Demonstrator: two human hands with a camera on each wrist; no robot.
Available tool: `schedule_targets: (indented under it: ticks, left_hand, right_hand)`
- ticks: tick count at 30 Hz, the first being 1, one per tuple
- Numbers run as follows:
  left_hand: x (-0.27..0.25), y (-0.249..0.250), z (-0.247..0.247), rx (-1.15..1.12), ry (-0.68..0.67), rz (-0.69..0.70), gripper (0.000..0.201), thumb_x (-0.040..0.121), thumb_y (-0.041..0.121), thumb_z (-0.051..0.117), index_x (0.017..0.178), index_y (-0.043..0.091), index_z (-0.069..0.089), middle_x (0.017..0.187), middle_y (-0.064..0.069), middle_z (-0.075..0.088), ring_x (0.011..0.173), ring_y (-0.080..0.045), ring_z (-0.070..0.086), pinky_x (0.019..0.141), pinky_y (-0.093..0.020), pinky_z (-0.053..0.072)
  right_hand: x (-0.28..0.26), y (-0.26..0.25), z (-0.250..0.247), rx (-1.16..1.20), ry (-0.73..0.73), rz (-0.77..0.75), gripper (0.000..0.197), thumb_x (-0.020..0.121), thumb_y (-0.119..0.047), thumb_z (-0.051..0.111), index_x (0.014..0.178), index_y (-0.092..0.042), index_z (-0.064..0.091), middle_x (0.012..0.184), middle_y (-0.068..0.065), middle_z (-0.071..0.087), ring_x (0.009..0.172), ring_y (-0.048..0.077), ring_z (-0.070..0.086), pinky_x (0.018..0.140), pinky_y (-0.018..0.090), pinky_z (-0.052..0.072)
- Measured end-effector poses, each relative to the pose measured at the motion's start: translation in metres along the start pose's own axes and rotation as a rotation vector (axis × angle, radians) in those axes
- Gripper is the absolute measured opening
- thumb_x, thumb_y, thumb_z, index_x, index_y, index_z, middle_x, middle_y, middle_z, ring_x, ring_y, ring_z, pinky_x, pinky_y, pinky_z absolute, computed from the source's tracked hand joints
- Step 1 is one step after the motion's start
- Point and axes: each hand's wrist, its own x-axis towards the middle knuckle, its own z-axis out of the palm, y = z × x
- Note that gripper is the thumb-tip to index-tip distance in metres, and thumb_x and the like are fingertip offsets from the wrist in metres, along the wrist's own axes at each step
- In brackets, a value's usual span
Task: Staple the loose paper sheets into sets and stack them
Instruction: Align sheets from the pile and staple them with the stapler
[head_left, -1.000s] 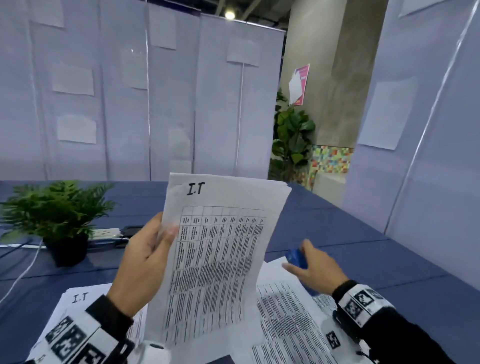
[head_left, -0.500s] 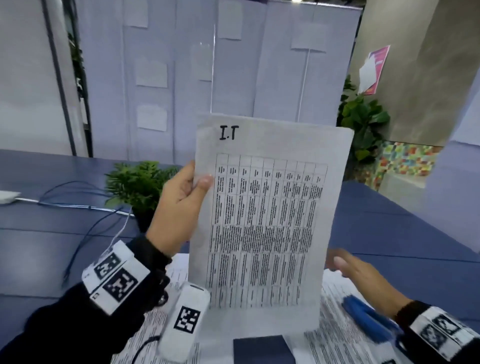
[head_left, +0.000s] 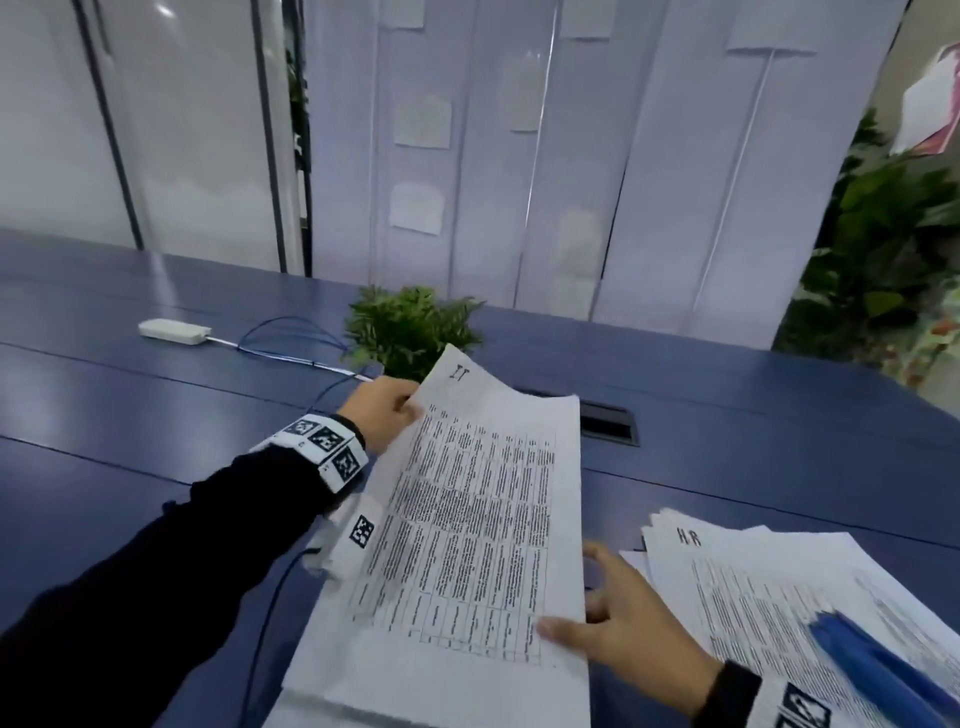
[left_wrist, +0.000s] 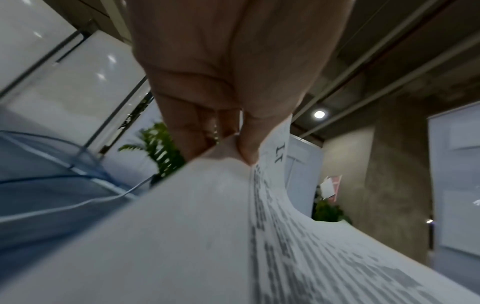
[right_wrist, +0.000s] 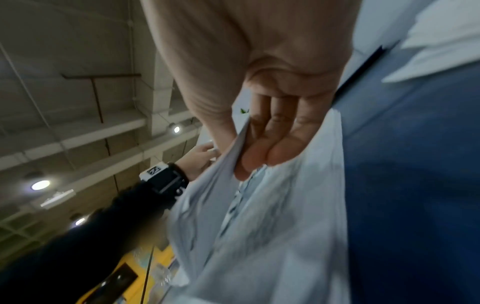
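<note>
A paper set marked "I.T" (head_left: 478, 525) is held tilted over the blue table (head_left: 156, 415). My left hand (head_left: 387, 413) pinches its top left corner, with thumb on top and fingers beneath (left_wrist: 233, 148). My right hand (head_left: 618, 634) pinches its lower right edge, thumb on the printed face, fingers under the sheets (right_wrist: 262, 156). More white paper (head_left: 395, 712) lies under the set's lower end. A pile of loose sheets marked "HR" (head_left: 769, 587) lies on the table at the right. A blue stapler (head_left: 883, 670) rests on that pile, beside my right wrist.
A small potted fern (head_left: 410, 327) stands just behind the held set. A white box (head_left: 174, 331) with blue cables (head_left: 291, 343) lies at the back left. A black cable slot (head_left: 608, 422) sits in the table beyond the paper. White partition panels (head_left: 519, 156) close the back.
The I.T set has come down from upright before my face to a low tilt over the table. My right hand has left the stapler and taken the set's lower right edge.
</note>
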Motion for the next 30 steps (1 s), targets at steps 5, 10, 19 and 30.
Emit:
schedule_targets:
  ticks: [5, 10, 19, 30]
  left_hand:
    - [0.004, -0.034, 0.052, 0.201, -0.243, -0.099, 0.014, 0.092, 0.022, 0.055, 0.098, 0.016, 0.066, 0.095, -0.013, 0.064, 0.101, -0.031, 0.061, 0.076, -0.030, 0.043]
    - [0.013, -0.054, 0.078, 0.280, -0.359, -0.206, 0.049, 0.088, 0.032, 0.062, 0.131, 0.012, 0.049, 0.131, -0.009, 0.055, 0.118, -0.029, 0.054, 0.093, -0.035, 0.043]
    - [0.021, 0.006, 0.087, 0.301, -0.363, -0.039, 0.056, 0.086, 0.028, 0.065, 0.134, 0.017, 0.038, 0.129, -0.010, 0.049, 0.116, -0.028, 0.051, 0.095, -0.035, 0.041]
    - [0.033, 0.169, 0.188, 0.103, -0.524, 0.298, 0.051, 0.093, 0.032, 0.054, 0.137, 0.011, 0.042, 0.140, -0.008, 0.046, 0.126, -0.026, 0.045, 0.102, -0.031, 0.037]
  right_hand:
    - [-0.002, 0.017, 0.025, -0.013, -0.065, 0.045, 0.075, 0.074, -0.003, 0.076, 0.118, -0.046, 0.032, 0.091, -0.021, 0.071, 0.076, 0.003, 0.069, 0.062, 0.014, 0.049]
    - [-0.002, 0.019, 0.025, -0.077, -0.026, 0.111, 0.080, 0.069, -0.010, 0.080, 0.110, -0.053, 0.027, 0.089, -0.011, 0.071, 0.060, 0.000, 0.065, 0.054, 0.013, 0.046]
    - [-0.017, 0.021, -0.002, -0.323, 0.059, 0.119, 0.038, 0.074, -0.031, 0.075, 0.103, -0.030, 0.051, 0.046, -0.007, 0.050, 0.041, 0.004, 0.043, 0.048, 0.019, 0.042]
    - [-0.060, 0.035, -0.138, -1.065, 0.459, 0.167, 0.019, 0.088, -0.042, 0.051, 0.104, -0.033, 0.048, 0.076, -0.014, 0.049, 0.075, 0.003, 0.048, 0.069, 0.022, 0.044]
